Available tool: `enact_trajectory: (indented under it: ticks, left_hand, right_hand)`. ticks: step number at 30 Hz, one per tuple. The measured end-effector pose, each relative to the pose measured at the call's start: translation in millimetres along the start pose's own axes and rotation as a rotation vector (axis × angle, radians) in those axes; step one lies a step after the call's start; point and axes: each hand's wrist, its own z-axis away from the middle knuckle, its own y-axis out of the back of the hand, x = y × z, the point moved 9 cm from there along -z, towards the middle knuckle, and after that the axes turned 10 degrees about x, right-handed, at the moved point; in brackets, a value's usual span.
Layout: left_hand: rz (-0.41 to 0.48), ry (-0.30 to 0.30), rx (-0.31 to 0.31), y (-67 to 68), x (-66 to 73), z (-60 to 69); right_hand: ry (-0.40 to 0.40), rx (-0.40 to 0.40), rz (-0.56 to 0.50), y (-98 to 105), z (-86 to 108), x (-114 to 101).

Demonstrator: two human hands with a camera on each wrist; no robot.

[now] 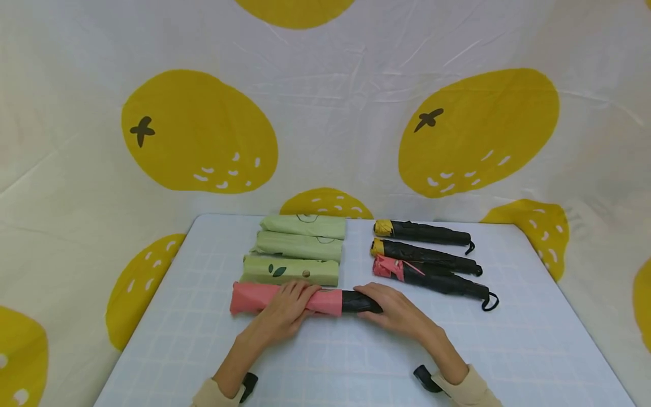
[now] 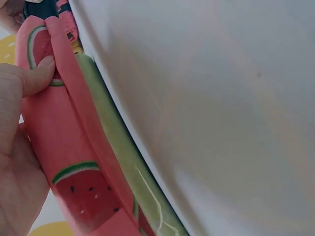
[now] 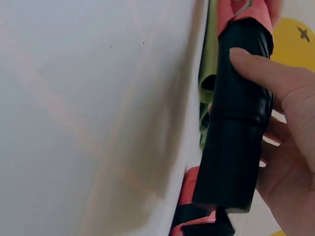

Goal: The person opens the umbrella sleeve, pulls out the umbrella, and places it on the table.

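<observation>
A long pink roll with a watermelon print (image 1: 252,298) and a black end section (image 1: 356,302) lies sideways on the near side of the green rolls. My left hand (image 1: 289,311) grips its pink middle, and in the left wrist view the thumb presses on the print. Around the black end curls my right hand (image 1: 394,308); its thumb lies along the black part (image 3: 238,123) in the right wrist view. Fingers on the far side are partly hidden. Just beyond the pink roll is a green roll with a leaf print (image 1: 285,271).
Two plainer green rolls (image 1: 300,245) lie farther back. To the right rest two slim black bundles with yellow ends (image 1: 427,233) and a black bundle with a pink end (image 1: 442,281) and a cord loop. All lie on a pale checked table (image 1: 351,367), before a fruit-print cloth (image 1: 335,130).
</observation>
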Motion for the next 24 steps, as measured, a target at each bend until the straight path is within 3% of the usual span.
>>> enact_trajectory:
  ticks: [7,16,24]
  left_hand:
    - [-0.019,-0.012,0.022,0.2,1.7,-0.9]
    - [-0.03,-0.078,0.078,0.2,9.8,-3.2]
    - [-0.009,-0.039,0.068,-0.6,8.8,-3.1]
  right_hand:
    - [0.006,-0.031,0.058,-9.2,-2.9,-2.1]
    - [0.034,-0.024,0.056,-19.5,-7.5,-13.5]
    - [0.04,0.015,0.113,-13.3,-9.2,-15.9]
